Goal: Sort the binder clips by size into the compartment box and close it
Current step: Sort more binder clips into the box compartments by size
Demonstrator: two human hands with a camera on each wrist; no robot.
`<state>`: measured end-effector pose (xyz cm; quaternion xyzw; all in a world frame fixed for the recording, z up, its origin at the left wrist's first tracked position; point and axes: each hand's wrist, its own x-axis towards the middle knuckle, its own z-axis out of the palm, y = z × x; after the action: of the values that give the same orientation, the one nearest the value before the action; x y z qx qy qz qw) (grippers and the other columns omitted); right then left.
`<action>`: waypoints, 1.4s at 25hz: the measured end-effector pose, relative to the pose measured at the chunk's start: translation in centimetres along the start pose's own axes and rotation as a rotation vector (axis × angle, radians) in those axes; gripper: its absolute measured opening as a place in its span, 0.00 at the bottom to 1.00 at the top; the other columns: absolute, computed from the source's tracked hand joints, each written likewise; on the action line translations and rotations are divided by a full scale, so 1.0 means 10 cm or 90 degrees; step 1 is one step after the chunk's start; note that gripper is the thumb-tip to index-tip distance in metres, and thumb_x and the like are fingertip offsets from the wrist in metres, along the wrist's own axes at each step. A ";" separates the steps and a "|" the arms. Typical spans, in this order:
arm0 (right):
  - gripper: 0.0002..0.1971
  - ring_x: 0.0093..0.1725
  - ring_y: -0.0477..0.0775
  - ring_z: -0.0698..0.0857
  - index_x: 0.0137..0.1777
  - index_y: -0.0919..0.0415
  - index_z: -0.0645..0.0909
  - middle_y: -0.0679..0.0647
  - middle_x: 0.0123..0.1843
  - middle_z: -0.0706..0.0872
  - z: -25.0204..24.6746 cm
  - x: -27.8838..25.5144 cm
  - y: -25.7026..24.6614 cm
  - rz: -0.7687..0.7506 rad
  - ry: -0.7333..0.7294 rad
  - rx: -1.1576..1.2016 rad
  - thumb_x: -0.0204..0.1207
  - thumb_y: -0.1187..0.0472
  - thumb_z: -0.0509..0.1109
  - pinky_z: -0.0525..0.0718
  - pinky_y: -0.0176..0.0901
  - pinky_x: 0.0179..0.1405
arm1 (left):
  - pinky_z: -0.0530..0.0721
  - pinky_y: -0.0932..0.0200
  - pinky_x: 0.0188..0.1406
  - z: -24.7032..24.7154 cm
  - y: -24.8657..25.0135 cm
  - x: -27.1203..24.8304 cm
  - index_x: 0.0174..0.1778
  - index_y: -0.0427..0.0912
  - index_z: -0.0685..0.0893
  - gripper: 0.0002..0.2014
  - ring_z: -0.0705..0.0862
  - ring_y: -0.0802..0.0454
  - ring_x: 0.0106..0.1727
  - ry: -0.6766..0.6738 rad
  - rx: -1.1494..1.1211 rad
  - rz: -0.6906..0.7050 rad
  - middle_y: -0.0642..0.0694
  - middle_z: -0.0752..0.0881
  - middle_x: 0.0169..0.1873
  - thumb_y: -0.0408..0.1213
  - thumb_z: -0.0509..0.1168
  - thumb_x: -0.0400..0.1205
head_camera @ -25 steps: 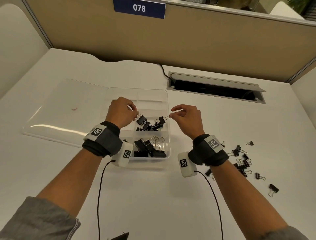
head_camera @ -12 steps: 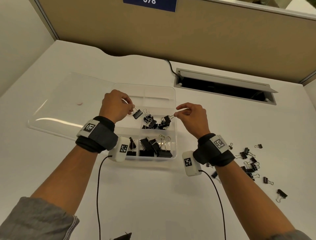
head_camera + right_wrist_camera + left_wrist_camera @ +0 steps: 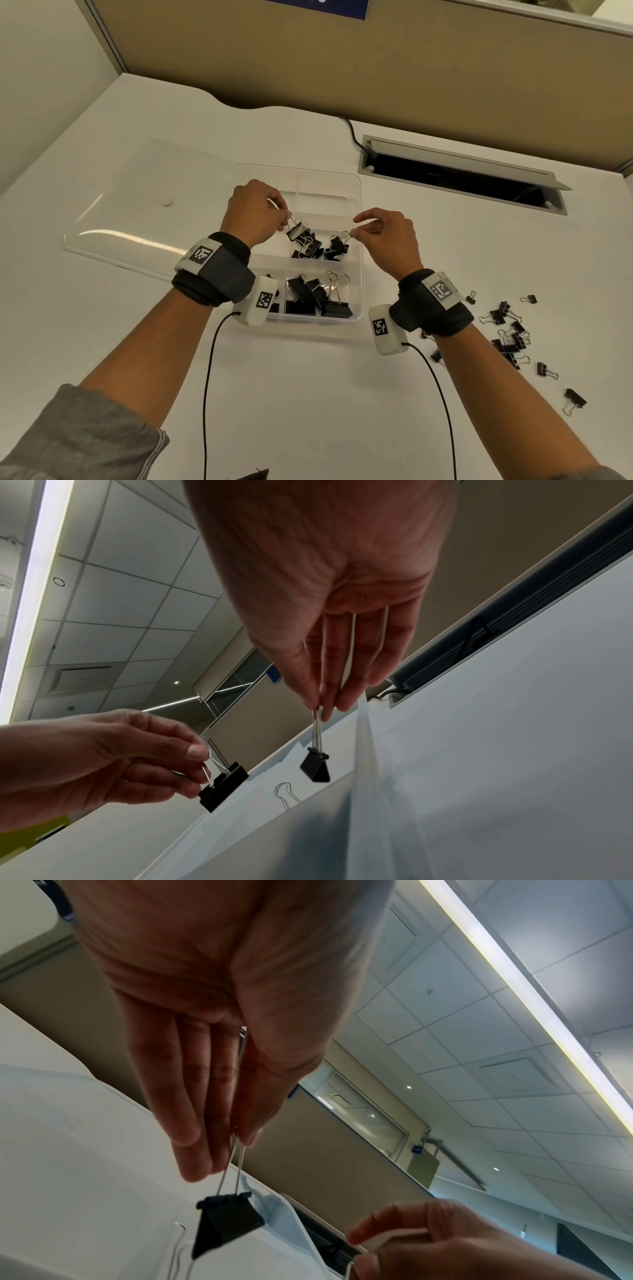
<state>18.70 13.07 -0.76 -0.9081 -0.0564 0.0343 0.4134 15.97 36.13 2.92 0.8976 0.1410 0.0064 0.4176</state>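
Hands over compartment box (image 3: 358, 205). Left hand (image 3: 251, 214) pinching clip (image 3: 297, 231) by wire handles. Right hand (image 3: 390, 236) pinching smaller clip (image 3: 337, 244) likewise.

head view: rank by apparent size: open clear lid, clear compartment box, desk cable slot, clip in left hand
1. Open clear plastic lid and grey desk cable slot: look alike in extent, and the slot lies farther off, so unranked.
2. Clear plastic compartment box.
3. Black binder clip pinched in the left hand: smallest.

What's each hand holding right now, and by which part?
Left hand pinches a binder clip by its wire handles; right hand pinches another clip, also by the handles.
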 end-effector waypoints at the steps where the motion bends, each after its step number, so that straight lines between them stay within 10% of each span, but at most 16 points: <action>1: 0.08 0.45 0.44 0.90 0.51 0.50 0.87 0.47 0.41 0.92 -0.01 0.00 0.00 0.000 0.002 0.001 0.73 0.56 0.76 0.87 0.47 0.55 | 0.89 0.55 0.46 0.03 0.02 0.00 0.37 0.37 0.89 0.03 0.91 0.53 0.32 -0.010 0.004 0.007 0.44 0.91 0.30 0.33 0.73 0.76; 23: 0.06 0.45 0.47 0.89 0.52 0.51 0.87 0.48 0.42 0.91 -0.10 0.19 0.01 -0.027 -0.017 -0.070 0.76 0.58 0.74 0.87 0.51 0.56 | 0.84 0.47 0.57 0.22 0.01 -0.01 0.55 0.47 0.87 0.09 0.84 0.48 0.54 -0.047 0.160 0.093 0.50 0.89 0.50 0.38 0.64 0.82; 35: 0.12 0.53 0.47 0.86 0.62 0.49 0.84 0.45 0.55 0.89 -0.12 0.02 -0.07 -0.120 -0.054 -0.238 0.80 0.53 0.68 0.78 0.39 0.49 | 0.85 0.52 0.50 0.10 -0.06 -0.22 0.48 0.49 0.89 0.07 0.87 0.50 0.47 0.012 0.123 0.063 0.52 0.90 0.46 0.42 0.66 0.81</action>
<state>18.95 12.61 0.53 -0.9574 -0.1637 0.0226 0.2367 13.85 35.14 2.05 0.9394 0.1000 0.0219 0.3272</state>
